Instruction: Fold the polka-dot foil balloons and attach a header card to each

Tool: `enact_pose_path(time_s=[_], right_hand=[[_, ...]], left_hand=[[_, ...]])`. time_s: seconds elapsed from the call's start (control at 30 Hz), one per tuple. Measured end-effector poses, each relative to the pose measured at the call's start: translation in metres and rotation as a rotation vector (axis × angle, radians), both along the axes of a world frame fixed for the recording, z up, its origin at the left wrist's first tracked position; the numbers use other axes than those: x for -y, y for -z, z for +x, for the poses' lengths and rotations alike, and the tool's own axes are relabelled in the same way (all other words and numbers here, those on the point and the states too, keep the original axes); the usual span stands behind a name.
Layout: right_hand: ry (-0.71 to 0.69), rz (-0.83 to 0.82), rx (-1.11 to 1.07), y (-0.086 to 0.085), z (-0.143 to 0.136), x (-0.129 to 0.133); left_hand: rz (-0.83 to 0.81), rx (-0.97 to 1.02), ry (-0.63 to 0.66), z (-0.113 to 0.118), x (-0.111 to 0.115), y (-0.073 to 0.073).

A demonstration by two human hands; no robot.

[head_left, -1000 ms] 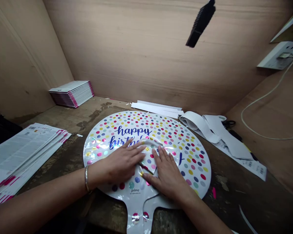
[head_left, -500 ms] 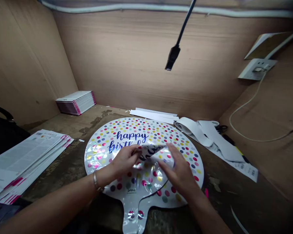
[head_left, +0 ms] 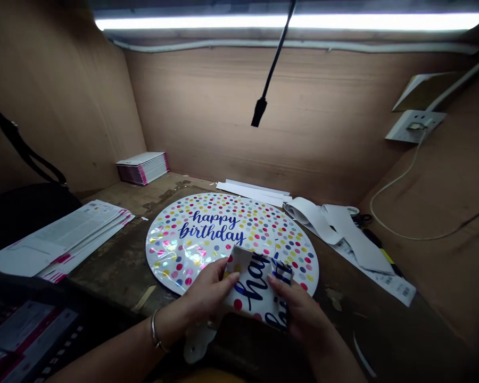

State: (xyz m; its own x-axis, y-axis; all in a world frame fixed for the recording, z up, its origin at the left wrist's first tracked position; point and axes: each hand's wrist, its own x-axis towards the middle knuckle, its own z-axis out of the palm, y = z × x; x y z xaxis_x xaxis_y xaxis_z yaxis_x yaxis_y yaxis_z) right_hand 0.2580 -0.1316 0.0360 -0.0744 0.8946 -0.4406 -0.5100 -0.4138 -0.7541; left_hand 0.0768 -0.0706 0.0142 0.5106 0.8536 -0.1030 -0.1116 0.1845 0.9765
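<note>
Both my hands hold a foil balloon (head_left: 250, 284) folded into a small packet, with part of its large dark-blue lettering and some dots facing up. My left hand (head_left: 207, 290) grips its left side, thumb on top; my right hand (head_left: 301, 306) pinches the right side the same way. Below the left hand hangs a pale neck tab (head_left: 199, 340); which balloon it belongs to I cannot tell. Just beyond the packet, a flat round foil balloon (head_left: 223, 205) with coloured dots and "happy birthday" lies on the table. My hands cover its near edge.
Printed cards (head_left: 64, 234) lie in a pile at left, with a banded-looking card stack (head_left: 143, 167) behind. White strips (head_left: 255, 191) and curled label paper (head_left: 355, 239) lie at back and right, near scissors (head_left: 361, 218). A black cable (head_left: 259, 111) hangs above.
The upper balloon, spread loosely over the other one before, is now folded into a small packet between my hands, nearer to me. The view has tilted up, showing the lamp tube.
</note>
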Motion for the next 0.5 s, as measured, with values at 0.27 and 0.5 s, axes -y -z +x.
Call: enact_pose_path(time_s=[0.27, 0.5], right_hand=[[0.059, -0.010, 0.018, 0.019, 0.000, 0.023], [0.151, -0.082, 0.278, 0.039, 0.011, 0.014]], left_hand=[[0.337, -0.339, -0.204, 0.021, -0.011, -0.002], [0.582, -0.864, -0.490, -0.079, -0.037, -0.014]])
